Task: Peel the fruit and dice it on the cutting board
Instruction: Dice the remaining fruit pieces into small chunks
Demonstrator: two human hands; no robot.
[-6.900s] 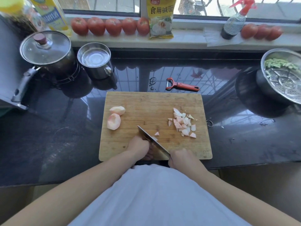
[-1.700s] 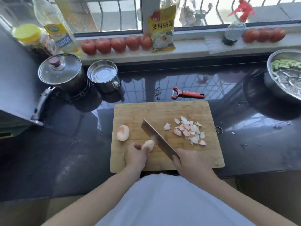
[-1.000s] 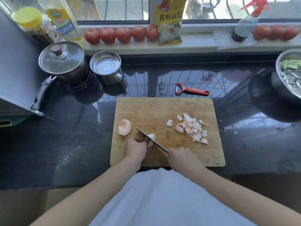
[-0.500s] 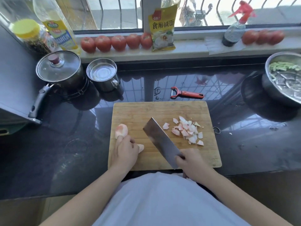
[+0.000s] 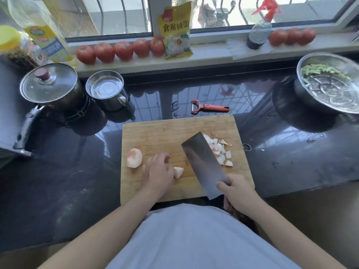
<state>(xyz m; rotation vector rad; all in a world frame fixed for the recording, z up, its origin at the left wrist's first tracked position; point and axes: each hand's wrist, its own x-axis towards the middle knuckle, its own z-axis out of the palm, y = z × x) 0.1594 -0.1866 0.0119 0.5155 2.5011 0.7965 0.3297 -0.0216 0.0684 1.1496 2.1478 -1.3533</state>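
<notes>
On the board, the left hand lies with fingers loosely spread, its thumb side touching a small wedge. The right hand grips the cleaver (blade tilted flat), which partly hides the dice. A peeled chunk sits left; a peeler lies on the dark counter.

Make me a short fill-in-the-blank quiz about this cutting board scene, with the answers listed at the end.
1. The right hand grips a ____.
2. The diced fruit is piled on the ____ side of the cutting board.
3. The peeler on the counter has a ____ handle.
4. The left hand rests beside a small fruit wedge on the ____.

Answers: knife; right; red; cutting board
</notes>
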